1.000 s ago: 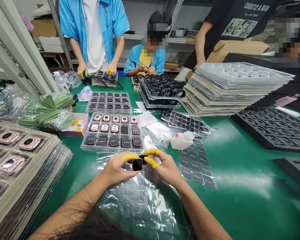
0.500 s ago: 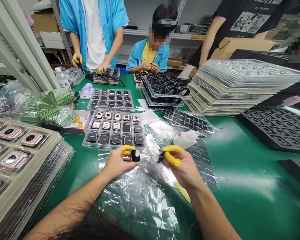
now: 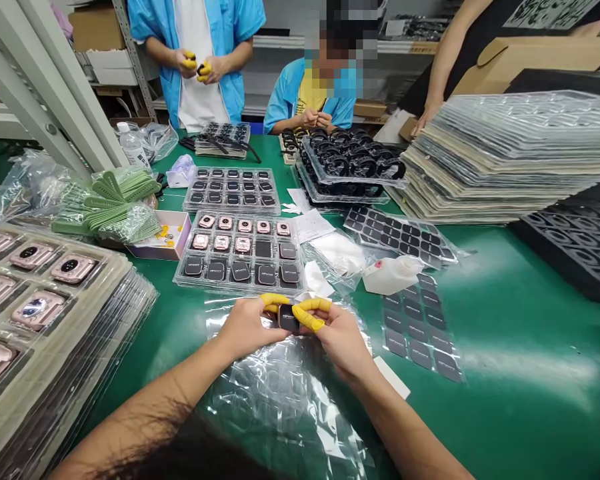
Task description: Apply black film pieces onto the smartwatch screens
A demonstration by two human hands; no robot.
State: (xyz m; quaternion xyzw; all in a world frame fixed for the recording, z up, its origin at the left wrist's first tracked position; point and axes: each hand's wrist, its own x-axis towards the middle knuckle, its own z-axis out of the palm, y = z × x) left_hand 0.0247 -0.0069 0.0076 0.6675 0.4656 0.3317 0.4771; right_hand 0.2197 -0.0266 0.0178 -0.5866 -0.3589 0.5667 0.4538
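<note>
My left hand (image 3: pixel 247 327) and my right hand (image 3: pixel 336 337) meet over a sheet of clear plastic film (image 3: pixel 285 393), both pinching a small black square watch face (image 3: pixel 287 317). Yellow finger cots cover my thumbs and forefingers. Just beyond my hands lies a clear tray (image 3: pixel 187 277) with rose-gold watch cases in its far rows and black-faced ones in the near row. A sheet of black stickers (image 3: pixel 423 333) lies to the right of my right hand.
Stacked trays of rose-gold cases (image 3: pixel 35 300) fill the left. A white bottle (image 3: pixel 393 275), a pink box (image 3: pixel 173 243), green straps (image 3: pixel 110 207) and a tall stack of empty trays (image 3: pixel 505 160) stand around. Three other people work at the far side.
My hands, apart half a second ago, have come together again on the watch face. The person in blue lifted both hands from a tray to the chest.
</note>
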